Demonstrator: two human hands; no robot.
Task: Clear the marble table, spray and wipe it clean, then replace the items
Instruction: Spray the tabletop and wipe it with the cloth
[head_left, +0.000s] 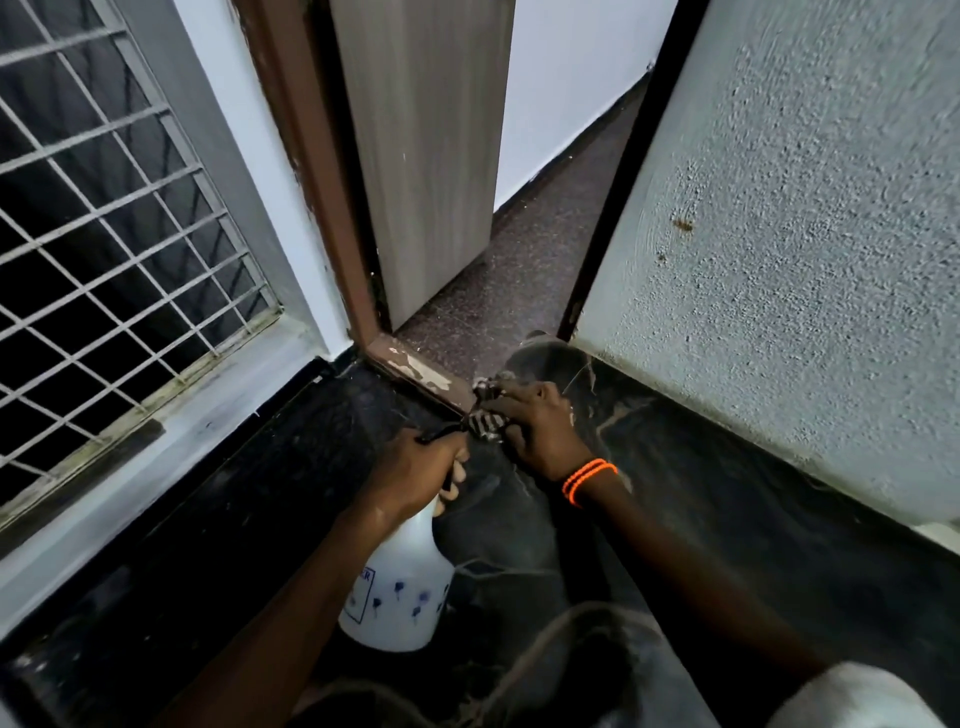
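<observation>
Left hand grips the neck of a white spray bottle, fingers curled round the black trigger head; nozzle mostly hidden behind the hand, so its direction is hard to read. The bottle hangs tilted over the dark marble table, body toward the camera, blue flower print and a partly cut-off label on its side; whether its base touches the marble is unclear. Right hand sits just ahead of the left, fingers bunched over a striped black-and-white cloth, pressing it down where the table meets the chipped brown door frame. Most of the cloth is covered by the hand, only crumpled edges showing. An orange beaded bracelet rings the right wrist. Pale streaks, probably spray or dust, show on the marble near the right forearm. Behind the hands a dark rounded shape sits at the doorway threshold, too blurred to identify. A grey wood-grain door stands ajar with speckled floor beyond. A white window grille is on the left, a rough textured wall on the right. Bottom edge: dark rounded shape and pale fabric, cut off.
</observation>
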